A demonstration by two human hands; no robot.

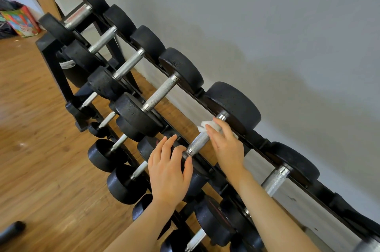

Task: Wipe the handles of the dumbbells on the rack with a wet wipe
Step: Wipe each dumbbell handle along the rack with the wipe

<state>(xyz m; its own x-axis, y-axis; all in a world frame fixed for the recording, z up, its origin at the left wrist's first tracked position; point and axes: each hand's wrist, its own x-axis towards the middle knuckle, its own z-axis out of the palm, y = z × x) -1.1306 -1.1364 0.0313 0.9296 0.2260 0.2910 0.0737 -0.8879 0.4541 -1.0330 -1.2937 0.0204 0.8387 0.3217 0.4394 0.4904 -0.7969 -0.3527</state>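
Your right hand [224,144] wraps wipe [207,126] round handle [200,141] of top-row dumbbell [232,105], fingers curled over far end, next to rear weight. Your left hand [167,166] rests flat on front weight of same dumbbell, fingers straight and spread, holding nothing. Bare knurled stretch of handle shows between your hands. Rack [257,142] runs along wall [267,25], more dumbbells either side of your hands.

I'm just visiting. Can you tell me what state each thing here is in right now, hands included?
Wet wipe: crumpled, pressed on the handle's far end.
Handle: partly covered by the wipe, the rest bare.
Right hand: holds the wipe around the handle.
Left hand: fingers straight, resting on the near weight.
Other dumbbells: resting on the rack, untouched.
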